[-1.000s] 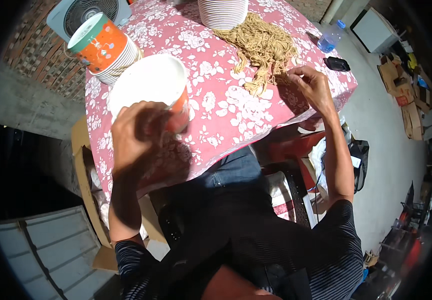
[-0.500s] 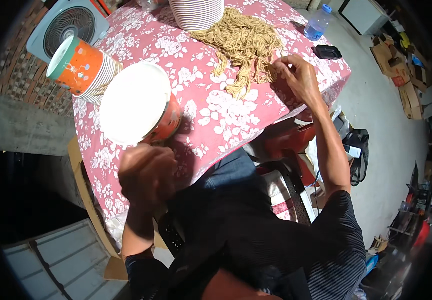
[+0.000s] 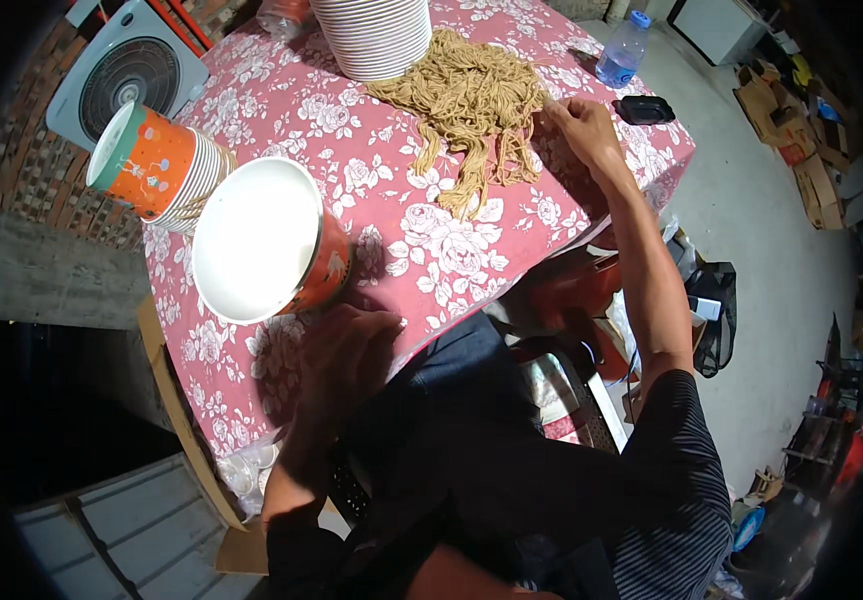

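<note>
A loose heap of tan cord-like strands [image 3: 477, 95] lies on the flowered table, with several ends trailing toward me. At its right edge my right hand [image 3: 584, 130] is closed in a pinch, fingertips against the strands. A large white-lined paper tub [image 3: 257, 240], orange outside, stands tilted in view at the left, its inside brightly lit. Just below the tub, by the table's near edge, my left hand [image 3: 344, 345] is in shadow with its fingers curled together. Whatever it may hold is too dark to make out.
Behind the heap rises a stack of white tubs [image 3: 372, 35]. More nested orange and green tubs [image 3: 157, 165] lie at the left, near a grey fan [image 3: 132, 75]. A water bottle [image 3: 622, 52] and a black tray [image 3: 644, 109] sit at the far right of the pink tablecloth [image 3: 372, 180].
My left hand has moved right and down from beside the tub to the table's near edge. The right hand has shifted slightly left against the strands. The view has tilted a little.
</note>
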{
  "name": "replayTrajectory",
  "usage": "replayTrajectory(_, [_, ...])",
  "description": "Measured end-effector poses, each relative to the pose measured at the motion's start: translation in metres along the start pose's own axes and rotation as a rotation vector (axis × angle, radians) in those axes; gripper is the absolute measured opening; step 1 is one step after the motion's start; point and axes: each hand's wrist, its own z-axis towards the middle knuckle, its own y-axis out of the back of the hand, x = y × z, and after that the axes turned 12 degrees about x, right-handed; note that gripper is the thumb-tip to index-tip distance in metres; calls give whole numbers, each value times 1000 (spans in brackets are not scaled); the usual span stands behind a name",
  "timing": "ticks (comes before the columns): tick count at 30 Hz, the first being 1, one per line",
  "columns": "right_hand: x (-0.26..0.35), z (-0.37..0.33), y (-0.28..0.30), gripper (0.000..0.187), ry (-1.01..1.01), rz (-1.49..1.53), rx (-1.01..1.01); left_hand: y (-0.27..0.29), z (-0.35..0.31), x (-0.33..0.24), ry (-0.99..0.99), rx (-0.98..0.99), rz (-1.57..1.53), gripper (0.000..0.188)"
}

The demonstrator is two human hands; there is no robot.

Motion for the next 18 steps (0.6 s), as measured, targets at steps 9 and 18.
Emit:
replayTrajectory(9, [-18, 63, 28, 41, 16, -312, -179, -15, -21, 15, 76, 76, -39, 12])
replayTrajectory(18, [-4, 50, 57, 24, 44, 14, 31, 2, -14, -3, 160, 191, -101, 9])
